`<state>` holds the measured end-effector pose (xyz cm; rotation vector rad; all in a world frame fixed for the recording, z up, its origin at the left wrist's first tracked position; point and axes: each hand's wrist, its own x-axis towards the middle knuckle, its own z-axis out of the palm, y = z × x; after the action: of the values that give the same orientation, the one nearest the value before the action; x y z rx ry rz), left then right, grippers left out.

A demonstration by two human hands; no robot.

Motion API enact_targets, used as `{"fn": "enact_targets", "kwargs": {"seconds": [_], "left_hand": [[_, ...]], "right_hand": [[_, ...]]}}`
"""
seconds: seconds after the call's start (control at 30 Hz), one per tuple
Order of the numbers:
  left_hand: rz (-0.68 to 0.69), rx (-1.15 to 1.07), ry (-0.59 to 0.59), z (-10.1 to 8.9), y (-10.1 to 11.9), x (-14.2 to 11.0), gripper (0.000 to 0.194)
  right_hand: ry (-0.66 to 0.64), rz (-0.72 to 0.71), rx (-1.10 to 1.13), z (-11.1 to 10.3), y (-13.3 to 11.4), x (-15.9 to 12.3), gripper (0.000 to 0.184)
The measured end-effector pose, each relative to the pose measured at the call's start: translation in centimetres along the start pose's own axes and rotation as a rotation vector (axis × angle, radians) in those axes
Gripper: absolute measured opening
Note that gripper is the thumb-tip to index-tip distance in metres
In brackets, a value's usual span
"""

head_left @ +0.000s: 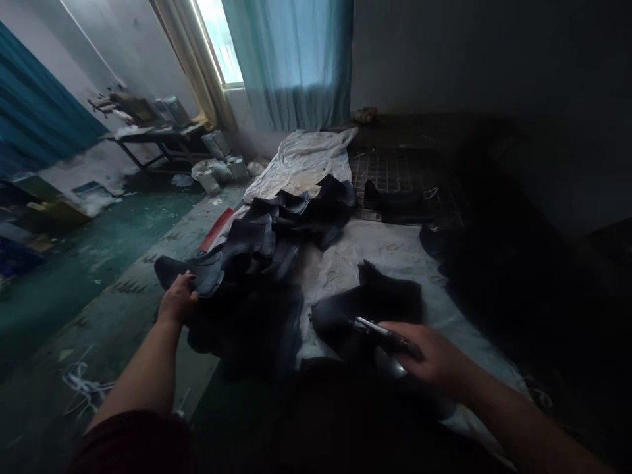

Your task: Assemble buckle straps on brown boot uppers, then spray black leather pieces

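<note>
My left hand [178,297] is closed on the edge of a black leather-like piece [210,271] with a curved outline, at the left end of a row of such pieces. My right hand [429,352] grips a metal hand tool [378,329] with a silver tip and dark handle; motion blur hides its exact kind. The tool's tip is over another black piece [372,299] lying flat on a pale cloth [345,253]. Several overlapping black pieces [247,243] stretch away from my left hand. Whether the tip touches the piece below it, I cannot tell.
A red strip [216,229] lies beside the row. Beyond the cloth is a metal grid [390,168], with a dark piece [397,201] at its near edge. White cords [81,382] lie at lower left. A table [153,135] with equipment stands by the curtained window.
</note>
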<state>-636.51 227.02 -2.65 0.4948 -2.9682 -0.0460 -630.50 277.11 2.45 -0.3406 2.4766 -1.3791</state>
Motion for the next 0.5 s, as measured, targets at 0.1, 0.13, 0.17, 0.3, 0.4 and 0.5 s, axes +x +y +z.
{"fn": "enact_targets", "kwargs": {"seconds": [0.1, 0.13, 0.17, 0.3, 0.4, 0.5], "left_hand": [[0.040, -0.021, 0.039, 0.2, 0.2, -0.2, 0.040], [0.045, -0.024, 0.042, 0.2, 0.4, -0.3, 0.039], [0.048, -0.027, 0.049, 0.2, 0.6, -0.4, 0.039], [0.055, -0.049, 0.065, 0.0, 1.6, -0.8, 0.040], [0.042, -0.095, 0.058, 0.3, 1.9, -0.9, 0.044], [0.023, -0.161, 0.056, 0.7, 2.0, -0.8, 0.049]], "right_hand": [[-0.107, -0.007, -0.002, -0.6, 0.0, -1.6, 0.035], [-0.143, 0.018, -0.013, -0.8, 0.1, -2.1, 0.037], [-0.168, 0.050, -0.025, -1.0, 0.4, -2.8, 0.039], [-0.051, 0.151, -0.029, -1.9, 2.9, -5.6, 0.043], [0.092, 0.208, -0.022, -2.7, 4.9, -7.8, 0.042], [0.102, 0.286, 0.005, -3.5, 5.5, -9.5, 0.039]]}}
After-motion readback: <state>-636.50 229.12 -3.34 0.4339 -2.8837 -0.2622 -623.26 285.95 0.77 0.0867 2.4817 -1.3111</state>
